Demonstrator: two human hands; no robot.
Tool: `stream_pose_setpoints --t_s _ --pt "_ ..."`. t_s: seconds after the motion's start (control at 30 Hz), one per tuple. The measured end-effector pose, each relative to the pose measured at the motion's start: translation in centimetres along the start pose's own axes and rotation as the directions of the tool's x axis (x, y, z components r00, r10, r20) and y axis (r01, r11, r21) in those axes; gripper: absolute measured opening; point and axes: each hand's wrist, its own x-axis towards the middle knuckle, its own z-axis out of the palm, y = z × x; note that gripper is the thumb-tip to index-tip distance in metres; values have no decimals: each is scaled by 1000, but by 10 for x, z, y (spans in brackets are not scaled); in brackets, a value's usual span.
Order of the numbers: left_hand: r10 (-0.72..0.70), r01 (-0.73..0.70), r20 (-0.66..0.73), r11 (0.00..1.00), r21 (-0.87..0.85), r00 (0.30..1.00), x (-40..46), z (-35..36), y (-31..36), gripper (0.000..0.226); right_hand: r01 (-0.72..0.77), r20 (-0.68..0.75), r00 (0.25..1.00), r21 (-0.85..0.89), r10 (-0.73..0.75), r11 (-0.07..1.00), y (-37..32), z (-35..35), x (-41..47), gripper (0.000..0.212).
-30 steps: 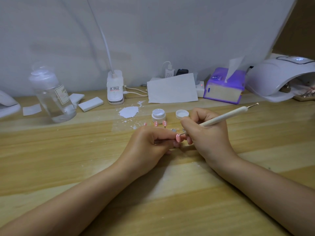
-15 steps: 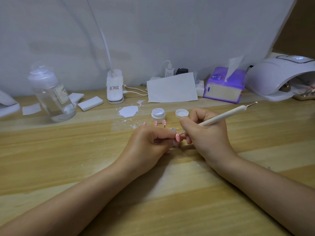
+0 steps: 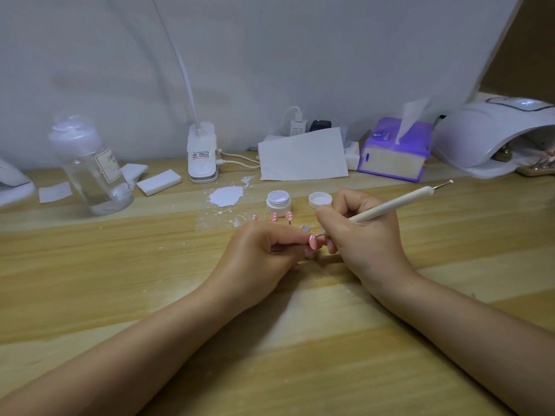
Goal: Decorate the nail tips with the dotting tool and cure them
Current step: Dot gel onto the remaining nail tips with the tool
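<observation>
left hand (image 3: 264, 253), fingers curled, pinches a pink nail tip (image 3: 312, 242) on its stick above the wooden table (image 3: 300, 355). right hand (image 3: 363, 235) grips the white dotting tool (image 3: 393, 204) like a pen, its lower metal point touching the held tip. just behind: three dotted pink tips (image 3: 274, 217) standing by an open white jar (image 3: 278, 202) and its lid (image 3: 320, 200). far right: white curing lamp (image 3: 486, 133); beside it, purple tissue box (image 3: 396, 154).

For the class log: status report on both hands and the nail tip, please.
Left hand pinching pink nail tip. Right hand gripping dotting tool, point at the tip. Nothing in the way.
</observation>
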Motion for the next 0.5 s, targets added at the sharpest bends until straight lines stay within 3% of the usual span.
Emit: stream_pose_setpoints --t_s 0.5 --pt "-8 8 2 1000 6 1000 0 0 -2 12 -10 12 1000 21 10 1000 -1 0 0 40"
